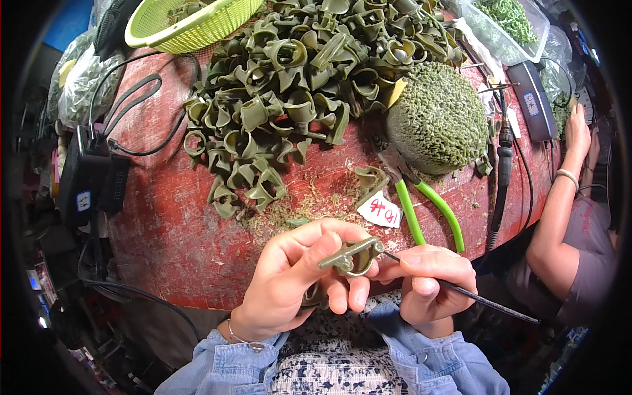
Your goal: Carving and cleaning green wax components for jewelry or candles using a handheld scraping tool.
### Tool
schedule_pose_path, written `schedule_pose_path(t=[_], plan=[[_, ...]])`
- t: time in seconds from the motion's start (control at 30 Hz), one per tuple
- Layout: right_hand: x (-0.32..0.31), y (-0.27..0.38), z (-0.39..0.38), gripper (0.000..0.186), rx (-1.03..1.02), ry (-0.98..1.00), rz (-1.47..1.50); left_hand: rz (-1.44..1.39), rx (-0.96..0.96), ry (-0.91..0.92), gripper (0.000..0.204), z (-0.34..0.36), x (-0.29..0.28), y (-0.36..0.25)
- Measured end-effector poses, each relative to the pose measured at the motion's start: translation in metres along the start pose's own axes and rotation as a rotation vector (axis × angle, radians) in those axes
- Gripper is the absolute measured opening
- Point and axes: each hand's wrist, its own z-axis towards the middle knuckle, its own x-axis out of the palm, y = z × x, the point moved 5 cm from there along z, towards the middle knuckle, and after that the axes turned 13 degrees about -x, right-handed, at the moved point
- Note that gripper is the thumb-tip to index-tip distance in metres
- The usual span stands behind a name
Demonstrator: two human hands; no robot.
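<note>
My left hand [280, 280] pinches an olive-green moulded piece [359, 255] with a curved, ring-like body and a straight bar along its top. Under its fingers, partly hidden, is another olive-green bit [315, 297]. In my right hand [436, 280] is a thin dark rod-shaped tool [494, 305], held like a pencil. Its slim tip points at the bar's right end; whether it touches I cannot tell. Just beyond my hands lie cutting pliers [409, 204] with bright green handles, a torn paper tag [380, 210] and a loose green piece [370, 181].
A large heap of similar green pieces [296, 85] covers the far table, beside a textured green dome [438, 118]. A yellow-green basket [191, 33], black boxes [85, 174] with cables, a corded pen-like tool [504, 151] and a clear tub [536, 33] stand around. Another person's arm [559, 197] reaches in at right.
</note>
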Motion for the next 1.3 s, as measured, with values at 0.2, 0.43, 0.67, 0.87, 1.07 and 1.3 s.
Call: schedule_pose_path(t=[0.2,0.43,0.67,0.87,1.07,1.3], plan=[[-0.004,0.003,0.005,0.021,-0.034,0.071,0.065,0.009,0.007,0.018,0.043,-0.001,0.003,-0.002],[-0.001,0.003,0.005,0.023,-0.032,0.136,0.021,0.035,0.011,0.002,0.044,0.0,-0.002,0.0],[-0.004,0.005,-0.003,0.028,-0.066,0.176,-0.051,0.01,0.006,0.025,0.043,0.0,-0.001,0.001],[-0.003,0.006,0.006,0.025,-0.083,0.122,0.017,0.015,0.017,0.015,0.042,0.001,0.0,0.0],[0.0,0.0,0.002,0.021,-0.029,0.085,-0.024,0.041,0.036,0.027,0.041,0.002,-0.001,0.0],[-0.001,-0.001,-0.006,0.019,0.043,-0.101,-0.027,0.022,0.047,0.009,0.039,0.002,-0.002,0.0]])
